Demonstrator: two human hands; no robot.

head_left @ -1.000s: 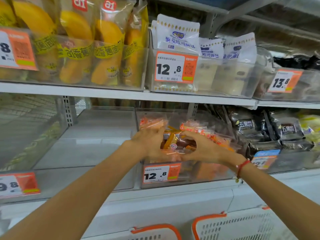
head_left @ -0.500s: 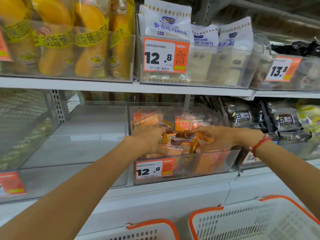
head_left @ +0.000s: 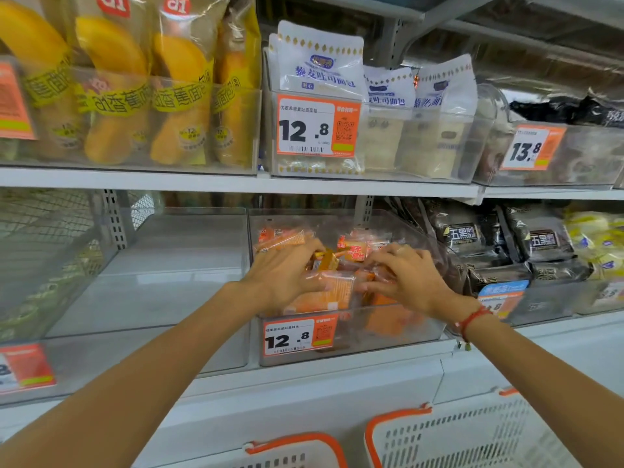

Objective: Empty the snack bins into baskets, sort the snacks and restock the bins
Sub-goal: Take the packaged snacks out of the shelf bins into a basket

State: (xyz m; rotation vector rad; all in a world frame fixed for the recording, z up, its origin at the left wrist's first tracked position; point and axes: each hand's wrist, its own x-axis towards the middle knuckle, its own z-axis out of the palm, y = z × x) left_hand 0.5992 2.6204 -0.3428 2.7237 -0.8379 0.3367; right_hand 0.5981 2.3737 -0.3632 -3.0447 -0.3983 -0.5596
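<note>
On the lower shelf, an empty clear bin (head_left: pixel 175 265) stands at the left, and just beside it on the right is the clear snack bin (head_left: pixel 351 342) with a 12.8 price tag (head_left: pixel 300 336) on its front wall; its long axis runs from the shelf edge back toward the rear. Inside lies a loose heap of orange snack packets (head_left: pixel 324 292), pointing every way, some flat and some tilted. The left hand (head_left: pixel 283 275) reaches into the bin's left half, fingers curled over the heap and gripping packets. The right hand (head_left: pixel 408 275), a red cord bracelet (head_left: pixel 472 319) on its wrist, reaches into the right half with fingers bent down onto the packets, grasping them. Farther right stand dark bread bags (head_left: pixel 540 241). Below the shelf, two white baskets with orange rims (head_left: pixel 398 420) sit side by side.
</note>
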